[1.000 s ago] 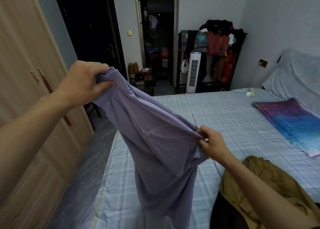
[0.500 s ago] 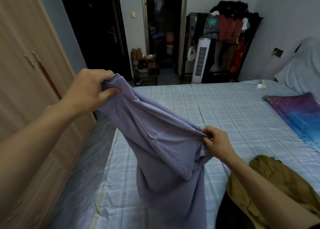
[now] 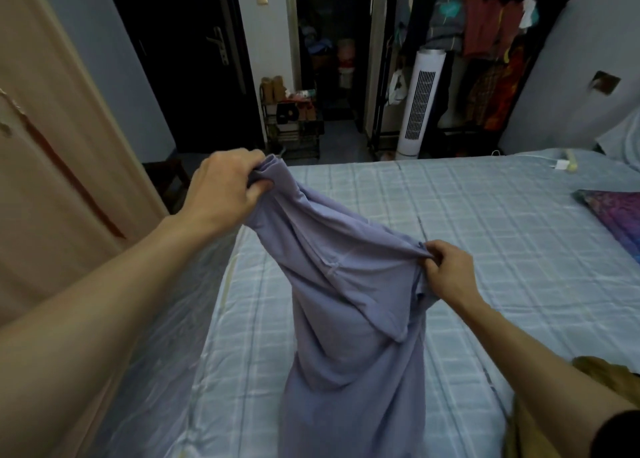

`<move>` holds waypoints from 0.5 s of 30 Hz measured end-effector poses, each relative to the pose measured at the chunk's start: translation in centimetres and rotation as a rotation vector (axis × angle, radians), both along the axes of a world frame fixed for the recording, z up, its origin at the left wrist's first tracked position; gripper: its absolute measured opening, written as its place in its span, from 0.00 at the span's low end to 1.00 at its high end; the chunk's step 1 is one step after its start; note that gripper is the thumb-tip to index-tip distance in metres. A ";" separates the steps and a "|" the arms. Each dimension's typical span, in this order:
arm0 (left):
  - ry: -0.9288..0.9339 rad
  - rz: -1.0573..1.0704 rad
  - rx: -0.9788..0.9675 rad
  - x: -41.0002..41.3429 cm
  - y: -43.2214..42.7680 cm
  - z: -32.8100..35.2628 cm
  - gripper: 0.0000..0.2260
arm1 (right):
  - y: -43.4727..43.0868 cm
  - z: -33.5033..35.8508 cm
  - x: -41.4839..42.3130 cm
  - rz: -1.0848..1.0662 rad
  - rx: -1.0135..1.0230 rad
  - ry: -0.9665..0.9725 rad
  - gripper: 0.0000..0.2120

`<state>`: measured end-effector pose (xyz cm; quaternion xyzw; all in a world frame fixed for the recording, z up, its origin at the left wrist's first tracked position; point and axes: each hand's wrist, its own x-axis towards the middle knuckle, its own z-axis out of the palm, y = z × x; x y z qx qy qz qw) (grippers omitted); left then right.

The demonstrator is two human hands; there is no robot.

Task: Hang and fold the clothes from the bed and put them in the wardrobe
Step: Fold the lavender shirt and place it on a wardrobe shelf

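wardrobe [image 3: 52, 187] left of bed [image 3: 485, 250], garment [image 3: 346, 319] above bed, rack [image 3: 485, 42] behind

Dim, cool, even light fills the room and shadows are soft; the doorway [image 3: 332, 42] beyond the bed [image 3: 485, 232] is nearly black. The wide lens bows straight lines near the edges, and the wardrobe [image 3: 52, 146] at the left looks soft and smeared.

Left hand [image 3: 221, 191] and right hand [image 3: 446, 272] clenched
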<state>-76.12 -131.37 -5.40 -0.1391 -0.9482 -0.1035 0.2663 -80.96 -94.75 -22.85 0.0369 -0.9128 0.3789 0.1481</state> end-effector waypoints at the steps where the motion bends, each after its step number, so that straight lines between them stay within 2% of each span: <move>1: 0.015 0.007 0.002 -1.7 -0.1 0.0 0.10 | -0.1 0.5 -2.0 -0.011 0.006 0.032 0.09; 7: 0.253 0.054 0.110 -6.1 -0.3 3.2 0.07 | 0.2 8.0 -9.2 -0.056 -0.064 0.287 0.09; 11: 0.369 -0.016 0.148 -2.3 0.2 5.5 0.07 | 1.6 12.1 -8.0 -0.020 -0.118 0.396 0.11; 15: 0.359 -0.053 0.118 4.2 0.6 4.9 0.08 | 2.5 11.8 -3.2 0.032 -0.093 0.407 0.10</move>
